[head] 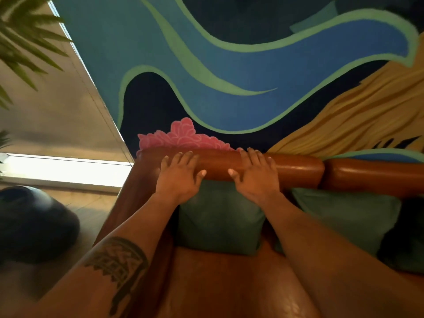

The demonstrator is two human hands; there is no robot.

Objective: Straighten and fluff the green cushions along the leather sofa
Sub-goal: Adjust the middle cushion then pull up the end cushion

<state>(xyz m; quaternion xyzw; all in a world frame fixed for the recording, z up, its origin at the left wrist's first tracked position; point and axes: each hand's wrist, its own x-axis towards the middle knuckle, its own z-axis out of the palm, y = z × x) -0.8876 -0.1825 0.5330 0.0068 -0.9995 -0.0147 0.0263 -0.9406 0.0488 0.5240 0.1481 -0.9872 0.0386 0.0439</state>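
A green cushion [220,221] leans upright against the backrest of the brown leather sofa [298,167] at its left end. My left hand [179,177] and my right hand [257,177] lie side by side with fingers spread and straight. Their palms sit over the cushion's top corners and their fingertips reach the rolled top of the backrest. Neither hand grips anything. A second green cushion [344,216] leans against the backrest to the right, partly hidden by my right forearm.
A painted wall mural in blue, green, yellow and pink rises right behind the sofa. A dark rounded object [34,223] sits on the wooden floor to the left, below a window with a drawn blind. Palm leaves [20,37] hang at upper left.
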